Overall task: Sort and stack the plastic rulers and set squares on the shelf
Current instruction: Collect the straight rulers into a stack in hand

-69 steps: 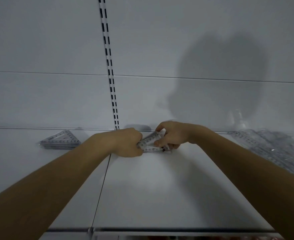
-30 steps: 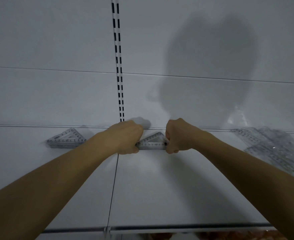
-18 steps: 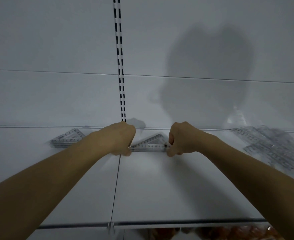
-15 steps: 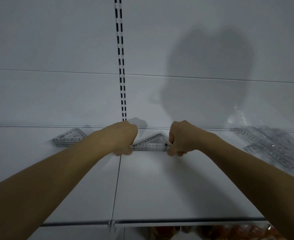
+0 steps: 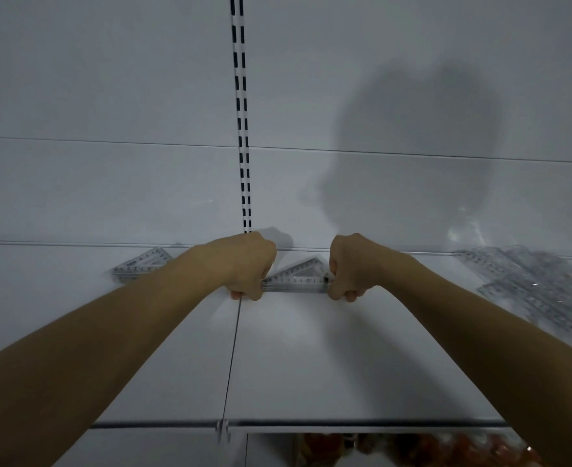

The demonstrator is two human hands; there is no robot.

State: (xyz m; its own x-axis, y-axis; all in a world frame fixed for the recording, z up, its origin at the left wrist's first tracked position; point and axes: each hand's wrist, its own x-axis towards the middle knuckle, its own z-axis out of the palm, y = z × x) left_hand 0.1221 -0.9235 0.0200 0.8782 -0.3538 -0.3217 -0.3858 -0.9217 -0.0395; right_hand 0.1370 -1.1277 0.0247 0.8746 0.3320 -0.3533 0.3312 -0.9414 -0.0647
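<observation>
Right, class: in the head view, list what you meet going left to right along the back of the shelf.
Left stack of set squares → left hand → held stack of set squares → right hand → loose pile of clear rulers.

Both arms reach forward, left hand (image 5: 248, 266) and right hand (image 5: 349, 266) with fingers curled.

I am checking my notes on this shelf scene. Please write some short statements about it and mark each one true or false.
1. Both hands grip one stack of set squares, left hand at one end and right hand at the other. True.
2. A second stack lies to the left, by the back wall. True.
3. The loose pile lies left of the hands. False: it lies to the right.
4. The right hand is flat and holds nothing. False: its fingers curl round the stack's end.
</observation>
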